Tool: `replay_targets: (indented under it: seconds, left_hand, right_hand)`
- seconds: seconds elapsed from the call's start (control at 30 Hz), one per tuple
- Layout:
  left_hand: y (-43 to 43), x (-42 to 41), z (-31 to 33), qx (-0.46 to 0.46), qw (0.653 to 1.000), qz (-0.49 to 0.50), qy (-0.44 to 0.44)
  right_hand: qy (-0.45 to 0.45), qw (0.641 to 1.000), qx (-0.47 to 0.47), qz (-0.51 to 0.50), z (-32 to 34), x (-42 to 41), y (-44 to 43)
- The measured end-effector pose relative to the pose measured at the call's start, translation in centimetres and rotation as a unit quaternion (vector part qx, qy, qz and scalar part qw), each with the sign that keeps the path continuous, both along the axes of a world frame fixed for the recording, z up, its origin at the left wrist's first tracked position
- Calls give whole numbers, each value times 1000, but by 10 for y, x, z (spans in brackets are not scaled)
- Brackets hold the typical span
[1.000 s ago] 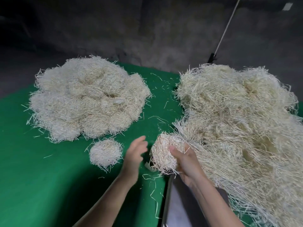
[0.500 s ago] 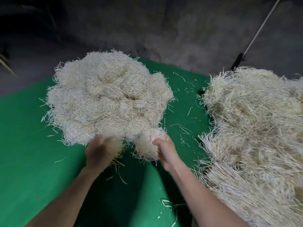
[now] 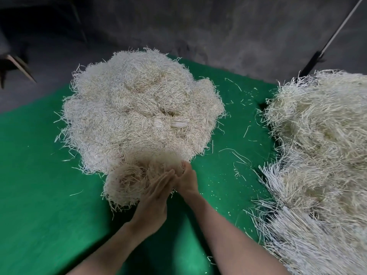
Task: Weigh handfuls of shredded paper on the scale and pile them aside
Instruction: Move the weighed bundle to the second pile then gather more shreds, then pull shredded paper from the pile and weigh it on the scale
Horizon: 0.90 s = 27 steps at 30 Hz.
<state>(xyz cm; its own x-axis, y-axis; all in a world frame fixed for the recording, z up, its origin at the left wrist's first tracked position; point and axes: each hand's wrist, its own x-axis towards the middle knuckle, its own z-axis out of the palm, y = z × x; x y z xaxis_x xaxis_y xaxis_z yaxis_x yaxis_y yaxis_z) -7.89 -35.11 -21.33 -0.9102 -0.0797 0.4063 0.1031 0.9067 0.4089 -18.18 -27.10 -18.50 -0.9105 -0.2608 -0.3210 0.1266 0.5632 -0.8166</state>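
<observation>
We are setting a portion of shredded paper down at the near edge of the weighed pile [image 3: 143, 116], which is sitting on the far left of the green worktop [image 3: 39, 195]. Our left hand [image 3: 156, 197] is lying with its fingers [image 3: 164, 179] straight and together, flat against the side of a fluffy handful [image 3: 158, 161] that is touching the pile's front edge. Our right hand [image 3: 187, 180] is pressing in from the other side, just beside the left. Its fingertips are buried in the strands, so we cannot tell whether they are curled or straight.

A rounder clump [image 3: 124, 185] is resting on the worktop just left of our left hand, touching both the pile and the handful. The loose heap [image 3: 321, 155] waiting to be portioned is lying on the right, well apart from the pile, with stray strands [image 3: 236, 155] scattered between them.

We are judging this to be the piling-aside step, close to its end. The scale is not showing here. The next move is likely calling for us to draw both hands out gently, so the strands are not dragged along, then reach right to the loose heap for a fresh handful to weigh.
</observation>
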Motion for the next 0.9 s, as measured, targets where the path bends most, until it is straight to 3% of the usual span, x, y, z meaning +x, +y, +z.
replay_targets:
  seconds: [0.13,0.2,0.33,0.43,0.57,0.67,0.8,0.9]
  left_hand:
    - [-20,-21,-16,-170,969,34,-176]
    - [-26,-33,-14,-173,946,64,-265]
    - [-9,-42,-6,-163,933,102,-305]
    - [9,-40,13,-164,937,152,-268]
    - [50,-30,44,-20,980,171,-95]
    - [96,-10,67,116,986,116,-15]
    - [169,16,85,190,979,13,-76]
    - [223,29,96,258,960,-29,-104]
  right_hand:
    - [20,1000,3,-8,1,2,28]
    - [8,1000,23,7,4,4,46]
    - [-10,999,-29,7,31,18,81]
    - [1,994,-107,-12,68,38,117]
    - [23,984,-176,-28,118,71,188]
    - [39,977,-198,-71,136,100,247]
    - [149,969,-132,-144,137,127,336]
    - [260,940,55,-214,131,130,413]
